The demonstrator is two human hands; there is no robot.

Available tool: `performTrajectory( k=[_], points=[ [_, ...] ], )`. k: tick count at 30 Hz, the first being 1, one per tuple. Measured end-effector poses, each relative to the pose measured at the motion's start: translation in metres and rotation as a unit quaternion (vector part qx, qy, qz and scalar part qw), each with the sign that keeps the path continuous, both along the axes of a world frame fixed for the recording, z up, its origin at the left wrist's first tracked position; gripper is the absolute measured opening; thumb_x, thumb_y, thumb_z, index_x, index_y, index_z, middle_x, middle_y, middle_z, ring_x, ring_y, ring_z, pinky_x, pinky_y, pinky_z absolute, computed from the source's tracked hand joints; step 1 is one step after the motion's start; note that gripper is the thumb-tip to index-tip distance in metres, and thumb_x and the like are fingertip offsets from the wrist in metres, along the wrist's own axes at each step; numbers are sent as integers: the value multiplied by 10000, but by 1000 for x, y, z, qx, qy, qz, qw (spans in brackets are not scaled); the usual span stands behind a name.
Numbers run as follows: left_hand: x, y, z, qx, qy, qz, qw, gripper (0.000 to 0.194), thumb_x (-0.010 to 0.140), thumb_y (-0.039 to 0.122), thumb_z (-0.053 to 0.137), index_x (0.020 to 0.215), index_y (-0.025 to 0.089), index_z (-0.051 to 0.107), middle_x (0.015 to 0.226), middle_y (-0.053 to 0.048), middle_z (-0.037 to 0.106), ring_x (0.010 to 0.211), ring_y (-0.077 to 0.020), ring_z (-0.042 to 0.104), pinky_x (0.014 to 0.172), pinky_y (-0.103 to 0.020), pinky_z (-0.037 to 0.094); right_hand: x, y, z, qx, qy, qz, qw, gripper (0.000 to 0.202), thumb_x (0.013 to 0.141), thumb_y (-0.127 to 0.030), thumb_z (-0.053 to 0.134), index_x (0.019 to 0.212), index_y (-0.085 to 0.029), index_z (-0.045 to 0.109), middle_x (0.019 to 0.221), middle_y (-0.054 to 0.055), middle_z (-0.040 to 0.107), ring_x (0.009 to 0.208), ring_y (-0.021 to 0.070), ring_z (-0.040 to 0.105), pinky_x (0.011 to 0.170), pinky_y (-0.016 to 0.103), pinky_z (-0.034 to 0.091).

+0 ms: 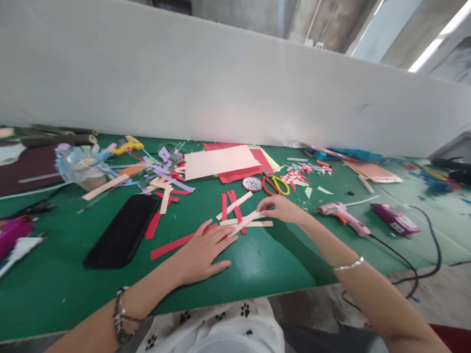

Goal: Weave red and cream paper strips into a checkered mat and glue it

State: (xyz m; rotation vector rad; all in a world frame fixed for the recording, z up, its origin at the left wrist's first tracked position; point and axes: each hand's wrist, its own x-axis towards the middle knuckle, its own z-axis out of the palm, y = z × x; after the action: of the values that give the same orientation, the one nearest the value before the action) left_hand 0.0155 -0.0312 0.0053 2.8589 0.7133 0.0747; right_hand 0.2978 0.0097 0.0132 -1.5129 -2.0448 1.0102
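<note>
Nearest the camera: white cloth with black paw prints (pixel 245 326), at the near edge of the green tabletop (pixel 253 272). Left hand (pixel 206 252) low over the tabletop, palm down, grip spread, fingertips at the lower end of a slanting pale pink strip (pixel 243 224); thumb well out to the side. Right hand (pixel 281 210) at the upper end of same strip, grip pinching it between thumb and fingers. Strip in question mid-tabletop, between both hands, lying across other pale strips and near two short red strips (pixel 236 210). Over-under order too small to read. Long red strip (pixel 171 248) running under left hand. Just beyond: round pin tin (pixel 252 184), beside scissors (pixel 275 185) with red and yellow handles. Farther back, pale sheet (pixel 221 163) atop red sheet (pixel 233 178). Leftward, black phone-like slab (pixel 123 230); rightward, pink glue gun (pixel 342 214), near purple box (pixel 396 219).
</note>
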Motion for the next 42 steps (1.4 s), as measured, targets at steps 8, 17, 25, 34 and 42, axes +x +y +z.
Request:
performTrajectory(
  k=[8,17,25,34,42],
  points=[
    [-2,1,-3,-6,-26,-8,1000,477,909,424,376,1351,248,341,1408,-37,367,1278,-220,333,1090,-449,75,-1,16,-5,-19,72,-19,997,161,679,-215,560,822,-155,607,670,-5,602,625,115,571,614,247,458],
    [-3,1,-3,-6,-15,-22,1000,456,940,395,311,1372,249,308,1419,-27,348,1297,-207,303,1088,-440,47,-16,26,-15,1,107,-46,993,216,705,-188,546,917,-157,569,871,36,610,730,118,598,710,276,489],
    [-3,0,-4,-6,-21,-21,1000,453,939,369,330,1375,252,301,1440,-16,305,1303,-200,296,1092,-428,59,5,-32,-7,89,-65,-20,994,400,738,-293,594,1118,-215,502,964,53,583,896,192,558,807,353,457],
    [-3,1,-5,0,-18,-19,1000,436,940,368,322,1360,251,329,1419,-17,346,1291,-194,317,1090,-426,67,8,-37,-24,126,-74,-3,989,321,792,-300,556,1103,-233,513,1045,68,516,1037,221,468,921,390,387],
    [-3,1,-5,-2,-20,-24,1000,425,942,348,329,1353,240,340,1419,-15,347,1296,-183,308,1093,-413,22,14,-15,-23,115,-96,10,989,316,770,-312,584,1067,-207,547,1014,77,494,994,219,465,883,380,400]
  ],
)
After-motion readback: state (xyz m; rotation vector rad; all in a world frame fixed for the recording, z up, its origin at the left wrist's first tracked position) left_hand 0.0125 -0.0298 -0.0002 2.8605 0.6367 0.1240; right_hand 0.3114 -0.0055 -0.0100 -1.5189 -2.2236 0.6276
